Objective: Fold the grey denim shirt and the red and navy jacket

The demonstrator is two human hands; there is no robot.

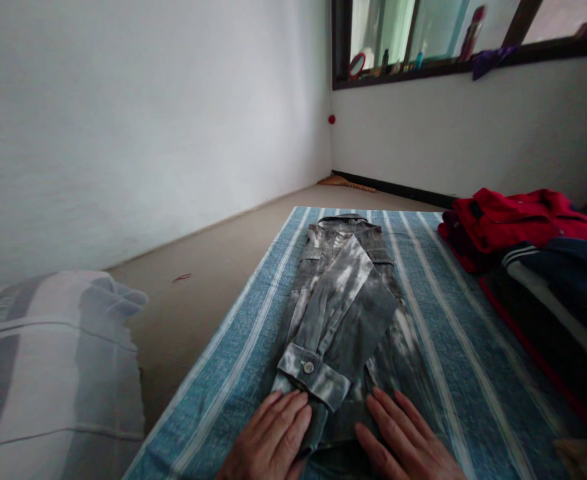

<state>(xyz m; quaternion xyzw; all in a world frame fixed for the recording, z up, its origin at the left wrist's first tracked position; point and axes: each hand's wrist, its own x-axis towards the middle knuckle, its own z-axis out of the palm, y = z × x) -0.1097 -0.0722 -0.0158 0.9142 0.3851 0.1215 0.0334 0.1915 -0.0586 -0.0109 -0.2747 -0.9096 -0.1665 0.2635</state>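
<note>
A grey tie-dyed jacket (338, 320) lies in a long, narrow fold on the blue striped cloth, its collar at the far end. One sleeve is laid slantwise across it, and the buttoned cuff (313, 377) points toward me. My left hand (278, 433) rests on the jacket's near end just below the cuff, fingers stretched out side by side. To its right, my right hand (403, 433) lies on the same end of the fabric with its fingers spread. The thumbs and the nearest edge of the jacket are partly hidden.
The striped cloth (253, 360) covers a raised flat surface. Folded clothes stand at the right: a red garment (538, 217) and a navy one (573, 273). A grey-and-white covered bulk (58, 373) is at the left, with floor (193, 300) between. A windowsill (423, 70) holds small bottles.
</note>
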